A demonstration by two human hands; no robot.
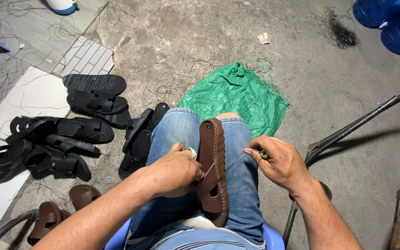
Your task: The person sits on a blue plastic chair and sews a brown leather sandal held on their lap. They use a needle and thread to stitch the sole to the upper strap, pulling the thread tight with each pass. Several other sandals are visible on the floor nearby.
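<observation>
A brown sandal (214,159) stands on edge between my knees, sole side to the right, with stitching along its rim. My left hand (174,171) grips it from the left; a pale thimble-like ring sits on one finger. My right hand (278,162) is just right of the sandal, pinching a small needle tool with a thin thread running back to the sandal's edge. I wear blue jeans (177,134) and sit on a blue chair.
Several black sandals (65,134) lie piled on the floor at left, brown ones (65,208) at lower left. A green bag (237,95) lies ahead of my knees. Blue water jugs (394,18) stand top right. A metal bar (362,122) slants at right.
</observation>
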